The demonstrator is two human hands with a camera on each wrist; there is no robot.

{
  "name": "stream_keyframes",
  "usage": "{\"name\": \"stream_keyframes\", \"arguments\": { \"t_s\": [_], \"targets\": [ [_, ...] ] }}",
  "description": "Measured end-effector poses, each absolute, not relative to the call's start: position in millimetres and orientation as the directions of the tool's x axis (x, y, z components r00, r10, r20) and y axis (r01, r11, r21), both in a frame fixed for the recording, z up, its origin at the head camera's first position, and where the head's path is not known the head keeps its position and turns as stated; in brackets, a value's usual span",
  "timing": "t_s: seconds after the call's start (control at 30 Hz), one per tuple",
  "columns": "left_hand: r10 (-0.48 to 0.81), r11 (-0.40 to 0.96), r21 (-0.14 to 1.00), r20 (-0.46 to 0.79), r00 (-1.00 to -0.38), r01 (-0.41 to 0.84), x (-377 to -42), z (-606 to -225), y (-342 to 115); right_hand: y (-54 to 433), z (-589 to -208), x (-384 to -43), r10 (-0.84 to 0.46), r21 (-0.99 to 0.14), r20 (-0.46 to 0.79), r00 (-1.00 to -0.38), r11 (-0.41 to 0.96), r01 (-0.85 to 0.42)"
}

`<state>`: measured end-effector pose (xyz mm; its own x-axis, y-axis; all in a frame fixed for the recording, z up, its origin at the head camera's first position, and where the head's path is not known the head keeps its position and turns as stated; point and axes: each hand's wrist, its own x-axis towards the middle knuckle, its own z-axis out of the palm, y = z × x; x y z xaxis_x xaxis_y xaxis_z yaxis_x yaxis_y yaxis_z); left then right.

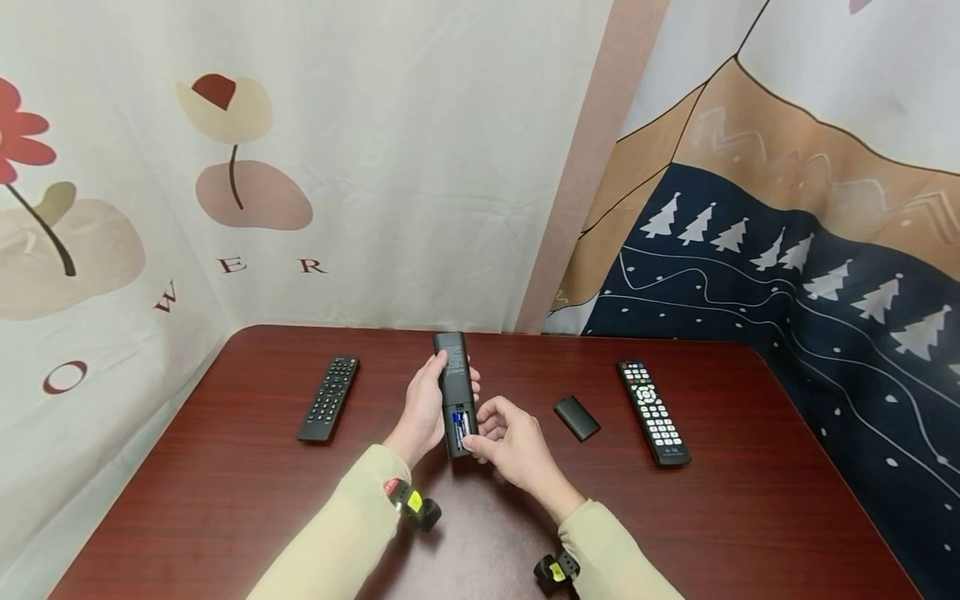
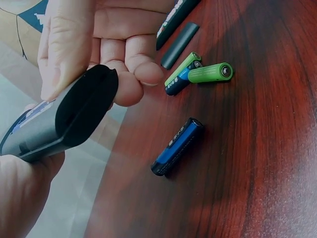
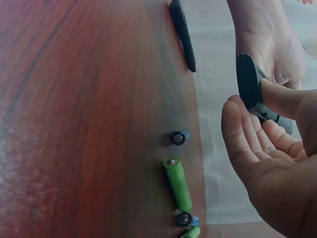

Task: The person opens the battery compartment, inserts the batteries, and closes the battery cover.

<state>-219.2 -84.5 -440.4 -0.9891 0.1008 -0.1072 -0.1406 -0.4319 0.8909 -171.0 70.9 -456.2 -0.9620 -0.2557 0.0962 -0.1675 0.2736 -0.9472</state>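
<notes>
My left hand (image 1: 423, 408) grips a black remote control (image 1: 453, 367), thumb on one side and fingers round the other. The remote's back faces up, and its battery compartment lies uncovered, with blue-and-silver batteries (image 1: 460, 423) inside. My right hand (image 1: 513, 442) is at the compartment end. Its thumb (image 2: 62, 54) presses on the batteries, while the other fingers bend loosely beside the remote. Past the remote's end in the left wrist view, loose batteries lie on the table, among them a blue one (image 2: 177, 147) and a green one (image 2: 210, 73); the head view hides them.
A small black battery cover (image 1: 577, 418) lies on the brown table (image 1: 247, 517) right of my hands. Farther right lies a black remote with white buttons (image 1: 654, 414). Another black remote (image 1: 328, 400) is at the left. Printed curtains (image 1: 420, 167) hang behind the table.
</notes>
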Motion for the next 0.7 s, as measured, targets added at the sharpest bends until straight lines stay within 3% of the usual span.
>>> {"name": "stream_keyframes", "arguments": {
  "t_s": [0.7],
  "targets": [
    [0.092,-0.44,0.886,-0.114,-0.989,-0.143,-221,-443,-85,82,-461,-175,-0.267,-0.913,0.165,-0.949,0.324,-0.25]
  ]
}}
